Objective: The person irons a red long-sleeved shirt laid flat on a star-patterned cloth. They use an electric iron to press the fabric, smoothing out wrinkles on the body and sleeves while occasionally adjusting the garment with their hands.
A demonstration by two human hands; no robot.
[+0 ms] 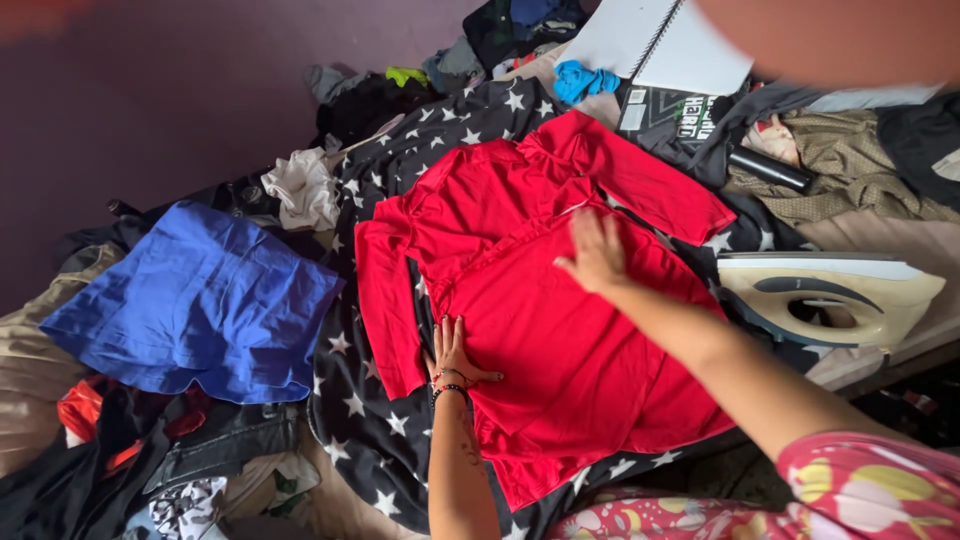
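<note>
i am pressing my left hand [452, 355] flat, fingers spread, on the near left part of the red shirt [545, 330], close to its front opening. my right hand [597, 252] is lying flat higher up on the chest, fingers apart and gripping nothing. neither hand is pinching cloth; both are just resting on top.

the red shirt is lying spread out on a dark cloth with white stars [370, 425], which is covering the work surface. one sleeve is reaching toward the far right, and the collar is pointing away from me.

i am judging the shirt to be light, soft and limp: it will wrinkle and slide on the cloth under it, so it wants flat palms for smoothing, and pinching at the shoulders, hem or sleeve ends for lifting.

an iron [830, 295], cream with a dark handle, is standing just right of the shirt. a blue garment [200, 300] is lying well to the left, in a heap of clothes.

at the far edge a white spiral notebook [665, 40] is lying tilted, and just below it sits a dark rectangular package [668, 113] with a pale label and pale lettering.
</note>
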